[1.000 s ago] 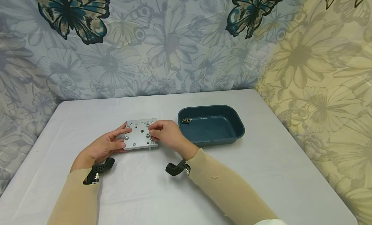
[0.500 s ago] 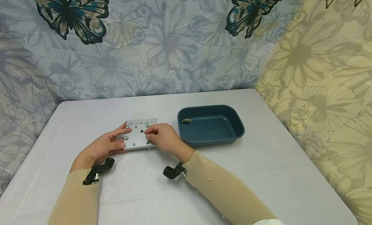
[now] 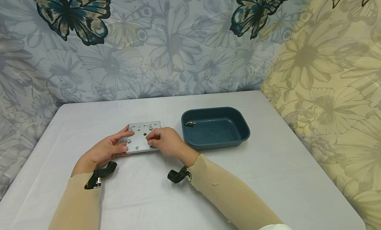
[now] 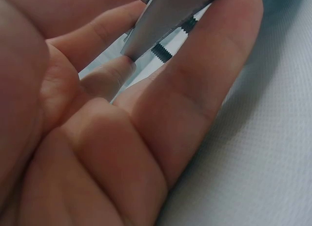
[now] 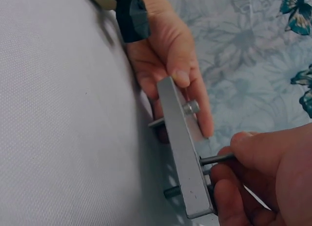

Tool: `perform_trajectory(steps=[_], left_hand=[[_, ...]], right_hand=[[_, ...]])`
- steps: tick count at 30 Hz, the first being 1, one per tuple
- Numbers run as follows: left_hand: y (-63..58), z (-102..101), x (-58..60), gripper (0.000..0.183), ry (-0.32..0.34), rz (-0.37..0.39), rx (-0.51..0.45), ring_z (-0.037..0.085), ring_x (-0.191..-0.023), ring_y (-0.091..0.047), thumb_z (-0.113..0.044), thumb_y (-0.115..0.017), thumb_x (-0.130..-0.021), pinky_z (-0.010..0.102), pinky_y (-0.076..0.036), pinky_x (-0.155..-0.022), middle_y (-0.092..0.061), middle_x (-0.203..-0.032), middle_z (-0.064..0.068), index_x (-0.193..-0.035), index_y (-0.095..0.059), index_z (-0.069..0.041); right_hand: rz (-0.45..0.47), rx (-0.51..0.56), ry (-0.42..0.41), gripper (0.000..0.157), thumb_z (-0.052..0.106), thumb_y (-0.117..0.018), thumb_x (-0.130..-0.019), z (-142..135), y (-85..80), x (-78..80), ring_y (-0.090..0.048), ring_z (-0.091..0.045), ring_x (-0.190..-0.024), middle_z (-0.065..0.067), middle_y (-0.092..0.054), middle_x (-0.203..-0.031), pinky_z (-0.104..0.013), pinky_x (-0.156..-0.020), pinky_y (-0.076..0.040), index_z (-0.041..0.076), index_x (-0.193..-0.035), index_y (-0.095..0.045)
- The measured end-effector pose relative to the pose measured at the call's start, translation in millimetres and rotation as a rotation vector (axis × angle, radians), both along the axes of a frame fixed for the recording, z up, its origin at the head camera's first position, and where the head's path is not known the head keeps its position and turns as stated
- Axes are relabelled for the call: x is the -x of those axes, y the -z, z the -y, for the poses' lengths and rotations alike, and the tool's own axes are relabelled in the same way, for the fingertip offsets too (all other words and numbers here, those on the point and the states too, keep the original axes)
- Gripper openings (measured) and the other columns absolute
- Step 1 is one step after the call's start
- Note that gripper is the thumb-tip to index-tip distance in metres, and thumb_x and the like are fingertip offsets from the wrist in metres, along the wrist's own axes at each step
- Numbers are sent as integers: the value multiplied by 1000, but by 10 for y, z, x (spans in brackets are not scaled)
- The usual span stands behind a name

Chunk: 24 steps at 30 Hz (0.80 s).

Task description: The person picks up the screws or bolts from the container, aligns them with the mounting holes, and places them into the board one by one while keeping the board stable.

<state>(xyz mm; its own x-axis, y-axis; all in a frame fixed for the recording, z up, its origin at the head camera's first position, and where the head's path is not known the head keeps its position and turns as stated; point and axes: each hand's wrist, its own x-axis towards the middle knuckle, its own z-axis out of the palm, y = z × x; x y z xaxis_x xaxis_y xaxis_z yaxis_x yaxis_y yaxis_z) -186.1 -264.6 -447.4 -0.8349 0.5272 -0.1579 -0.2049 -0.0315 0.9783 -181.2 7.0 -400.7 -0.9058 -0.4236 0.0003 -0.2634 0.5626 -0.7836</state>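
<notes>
At the back we have a floral backdrop (image 3: pixel 175 48) with dark-edged butterflies at ten and one o'clock, then a table (image 3: pixel 148 197) under white cloth. Tan sleeves (image 3: pixel 74 207) reach in from eight and five o'clock. A blue tray (image 3: pixel 218 131) sits toward the table's far side. Our left hand (image 3: pixel 108 147) grips the nine o'clock edge of the plate, fingers and thumb curled about it; our right hand (image 3: pixel 168 142), over the plate's four o'clock side, pinches a slim rod between thumb and finger. The silvery metal plate (image 3: pixel 139 140) is at the tray's nine o'clock (whether it touches the cloth, we cannot tell). Brass-coloured pieces (image 3: pixel 190 123) lie inside the tray, toward nine o'clock. The slim rod (image 5: pixel 214 160) stands out from the plate's upper face, and threaded shanks (image 4: pixel 161 53) protrude beneath.
</notes>
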Motion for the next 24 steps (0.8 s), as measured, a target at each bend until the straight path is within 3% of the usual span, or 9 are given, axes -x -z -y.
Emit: perform_trajectory(steps=[24], left_hand=[[-2, 1, -11, 70, 1, -3, -10, 14, -120, -57, 5, -65, -93, 35, -54, -89, 15, -165, -6, -154, -31, 2]], right_hand=[[16, 26, -11, 11, 16, -73, -93, -28, -1, -6, -59, -3, -85, 16, -69, -88, -21, -72, -49, 18, -102, -79]])
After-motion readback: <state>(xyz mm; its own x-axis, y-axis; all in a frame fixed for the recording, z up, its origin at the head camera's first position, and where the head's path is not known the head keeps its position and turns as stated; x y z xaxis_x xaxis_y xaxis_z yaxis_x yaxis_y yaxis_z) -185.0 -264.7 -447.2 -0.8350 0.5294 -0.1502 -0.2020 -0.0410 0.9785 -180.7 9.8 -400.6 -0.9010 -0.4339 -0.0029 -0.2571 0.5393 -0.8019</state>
